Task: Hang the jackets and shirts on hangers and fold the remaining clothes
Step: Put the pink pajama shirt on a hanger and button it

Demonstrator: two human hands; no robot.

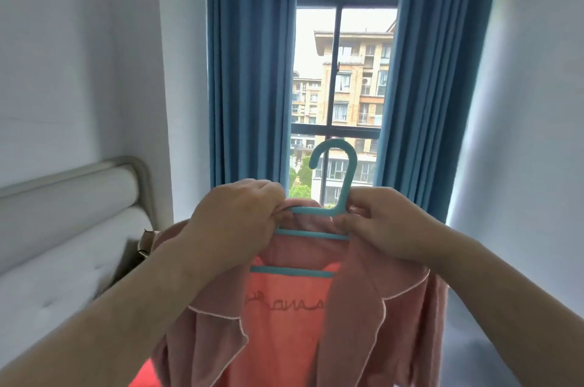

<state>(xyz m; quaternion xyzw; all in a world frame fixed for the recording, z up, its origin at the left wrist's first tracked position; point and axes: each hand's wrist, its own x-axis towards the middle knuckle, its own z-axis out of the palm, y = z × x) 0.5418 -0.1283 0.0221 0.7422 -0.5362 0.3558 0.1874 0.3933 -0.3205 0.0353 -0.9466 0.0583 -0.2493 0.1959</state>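
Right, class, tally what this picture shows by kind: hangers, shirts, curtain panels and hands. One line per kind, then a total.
Hangers: 1, the teal hanger
Shirts: 1, the pink shirt on it
Curtain panels: 2, the left curtain and the right curtain
Hands: 2, the left hand and the right hand
Total: 6

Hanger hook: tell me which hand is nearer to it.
Right. The right hand pinches the hanger just below the hook; the left hand holds the shirt at the hanger's left end, farther from the hook.
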